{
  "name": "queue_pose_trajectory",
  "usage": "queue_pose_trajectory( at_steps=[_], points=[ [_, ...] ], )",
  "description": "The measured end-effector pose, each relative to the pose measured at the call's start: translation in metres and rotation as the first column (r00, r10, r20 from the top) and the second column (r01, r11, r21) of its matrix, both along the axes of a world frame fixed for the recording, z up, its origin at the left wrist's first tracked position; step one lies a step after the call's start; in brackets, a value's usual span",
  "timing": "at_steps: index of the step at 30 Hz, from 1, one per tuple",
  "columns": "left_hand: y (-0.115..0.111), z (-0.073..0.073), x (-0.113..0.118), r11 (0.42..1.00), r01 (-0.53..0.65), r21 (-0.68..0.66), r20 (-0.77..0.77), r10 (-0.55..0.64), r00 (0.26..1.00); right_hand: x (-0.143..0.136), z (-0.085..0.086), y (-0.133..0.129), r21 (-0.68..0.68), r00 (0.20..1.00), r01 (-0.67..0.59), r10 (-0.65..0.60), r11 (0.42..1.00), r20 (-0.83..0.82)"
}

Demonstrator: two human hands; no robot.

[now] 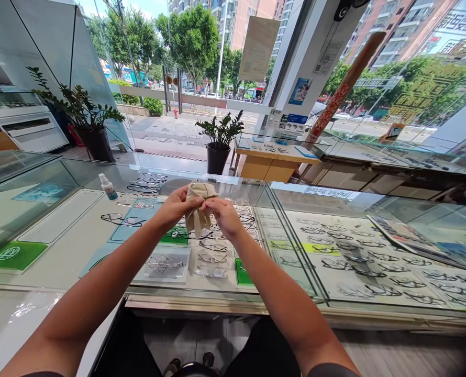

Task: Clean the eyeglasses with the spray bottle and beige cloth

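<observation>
So, our fingers are closed: the left hand and the right hand both pinch a beige cloth, bunched up at our 12 o'clock above the glass counter. We can't tell whether anything's folded inside it. From the cloth, dark-framed glasses sit at 9 o'clock, with a small spray bottle closer to 10. Clear-framed glasses are down at 6, a green pad near 5, and past the counter we've got a potted plant around 1.
</observation>
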State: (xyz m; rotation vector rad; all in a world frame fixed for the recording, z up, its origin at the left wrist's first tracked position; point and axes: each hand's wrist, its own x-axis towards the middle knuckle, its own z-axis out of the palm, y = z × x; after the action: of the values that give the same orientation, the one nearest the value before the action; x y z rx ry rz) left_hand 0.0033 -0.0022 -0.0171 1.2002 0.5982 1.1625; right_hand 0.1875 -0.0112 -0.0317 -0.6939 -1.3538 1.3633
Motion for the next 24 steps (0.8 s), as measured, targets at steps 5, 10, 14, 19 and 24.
queue_pose_trajectory(
  at_steps=[5,10,14,19,24],
  points=[
    [0.000,-0.002,0.001,0.997,-0.028,0.072,-0.050,0.032,0.998,-0.001,-0.001,0.002,-0.007,1.000,-0.030,0.030,1.000,0.001],
    [-0.002,-0.003,0.008,0.983,-0.145,0.115,-0.045,0.151,0.987,-0.003,-0.003,0.001,-0.019,0.999,-0.044,0.044,0.999,0.021],
    [-0.005,-0.004,0.012,0.965,-0.215,0.147,-0.044,0.224,0.974,-0.006,-0.004,-0.001,-0.013,0.999,-0.047,0.047,0.999,0.014],
    [-0.006,-0.007,0.014,0.943,-0.276,0.185,-0.044,0.289,0.956,-0.010,-0.006,-0.003,0.012,0.999,-0.044,0.044,0.999,0.023],
    [-0.003,-0.006,0.013,0.948,-0.297,0.113,-0.025,0.302,0.953,-0.011,-0.004,-0.005,0.049,0.996,-0.038,0.034,0.998,0.084]
  ],
)
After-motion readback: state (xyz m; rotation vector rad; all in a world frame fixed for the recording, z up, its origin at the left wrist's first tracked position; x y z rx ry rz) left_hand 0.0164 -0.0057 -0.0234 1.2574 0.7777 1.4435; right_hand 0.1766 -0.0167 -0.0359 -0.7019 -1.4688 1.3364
